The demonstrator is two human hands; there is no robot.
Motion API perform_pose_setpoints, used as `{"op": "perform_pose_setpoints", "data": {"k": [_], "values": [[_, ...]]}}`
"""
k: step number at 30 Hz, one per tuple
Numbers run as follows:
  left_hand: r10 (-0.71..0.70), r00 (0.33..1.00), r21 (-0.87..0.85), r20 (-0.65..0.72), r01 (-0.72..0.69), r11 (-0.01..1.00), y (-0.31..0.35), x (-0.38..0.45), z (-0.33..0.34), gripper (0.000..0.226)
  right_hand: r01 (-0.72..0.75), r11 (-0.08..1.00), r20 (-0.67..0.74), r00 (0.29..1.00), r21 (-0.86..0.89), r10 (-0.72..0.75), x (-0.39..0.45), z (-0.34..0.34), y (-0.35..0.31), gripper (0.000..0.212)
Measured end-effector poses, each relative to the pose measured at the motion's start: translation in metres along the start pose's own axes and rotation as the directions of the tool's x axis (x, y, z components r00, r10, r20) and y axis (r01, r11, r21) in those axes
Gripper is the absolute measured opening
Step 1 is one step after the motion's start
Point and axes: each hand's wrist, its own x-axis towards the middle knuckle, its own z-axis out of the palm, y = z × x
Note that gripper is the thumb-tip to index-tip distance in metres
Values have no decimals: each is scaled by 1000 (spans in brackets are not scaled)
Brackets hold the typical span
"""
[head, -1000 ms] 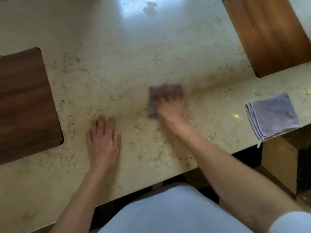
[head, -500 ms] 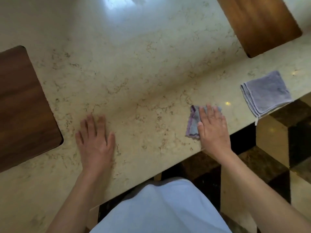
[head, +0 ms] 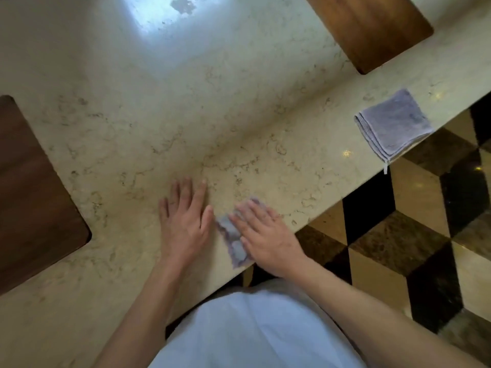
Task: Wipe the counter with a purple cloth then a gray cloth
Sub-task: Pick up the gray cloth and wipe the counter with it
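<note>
Right hand and cloth shifted left to meet the left hand.

The right hand (head: pixel 265 235), flat on the purple cloth (head: pixel 233 240), has travelled from lower centre-right of the frame to lower centre, at the near edge of the desk (head: pixel 239 115); half a second ago it lay well apart from the left hand (head: pixel 186 221), now the cloth lies just beside that hand's thumb. The view has swung: the folded gray cloth (head: pixel 393 123) and the wooden board (head: pixel 372 27) sit further toward the upper right, with more patterned floor (head: pixel 425 235) exposed at lower right.

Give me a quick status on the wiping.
Right hand flat on purple cloth, near edge. Left hand flat on counter. Folded cloth untouched. Nothing blocking.
</note>
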Motion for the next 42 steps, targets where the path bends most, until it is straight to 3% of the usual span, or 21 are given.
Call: {"op": "perform_pose_setpoints", "data": {"k": [2,4,6,8,11,13,16,17,19,21,23,26,28,29,31,33,35,37,39,41,42], "values": [[-5,1000,85,12,4,996,-1,1,6,67,-292,954,4,956,-68,293,15,-15,85,62],[-22,1000,87,7,21,996,-1,2,9,67,-597,803,10,803,-1,597,51,-38,158,62],[-19,997,72,-68,24,997,4,-2,9,65,-735,677,-6,677,51,736,102,-58,179,61],[-56,991,-49,-125,50,998,9,-2,-2,62,-676,736,-39,735,31,677,152,-59,137,60],[-164,968,-325,-190,96,941,2,10,14,59,-212,977,-88,973,34,214,176,-35,15,59],[-223,948,-523,-225,76,849,-4,18,16,64,27,982,50,998,185,-36,141,-25,-56,64],[-257,931,-310,-261,171,935,-5,3,-1,61,269,931,-13,962,247,-274,60,0,-73,49],[-259,931,-249,-256,196,949,-2,3,-7,62,279,943,-14,959,178,-282,42,2,-56,46],[-249,952,-133,-179,228,965,10,6,-3,66,169,979,-6,986,115,-169,35,-4,1,62],[-278,958,1,-75,278,960,18,11,8,66,-195,969,21,981,154,194,49,-24,79,68],[-292,953,66,-82,298,952,22,14,14,66,-482,871,-27,873,98,487,74,-46,163,56],[-284,954,98,-94,293,951,22,12,14,66,-637,770,-110,764,34,636,139,-65,220,60],[-310,947,108,-82,318,942,23,14,16,65,-622,782,-105,776,38,622,173,-61,192,59],[-322,943,105,-85,330,938,24,15,16,64,-518,856,-94,851,13,516,174,-55,167,59],[-339,936,102,-95,348,932,27,16,14,63,-151,988,-21,988,-25,150,133,-37,107,57],[-357,930,92,-84,364,927,30,17,12,64,98,995,0,995,0,-98,54,-20,75,56],[-376,923,74,-79,381,921,35,17,10,63,194,981,35,981,-15,-193,11,-20,105,57],[-412,907,37,-86,416,909,44,20,8,61,139,985,46,990,-106,-134,22,-31,165,63],[-426,900,15,-89,429,903,59,28,5,61,-117,984,70,989,-134,127,66,-50,219,69],[-366,927,34,-76,370,929,81,39,4,61,-404,914,-16,915,-41,404,117,-66,249,62],[-326,943,45,-64,329,943,92,46,7,61,-469,883,-38,883,-10,469,131,-69,248,62]]}}
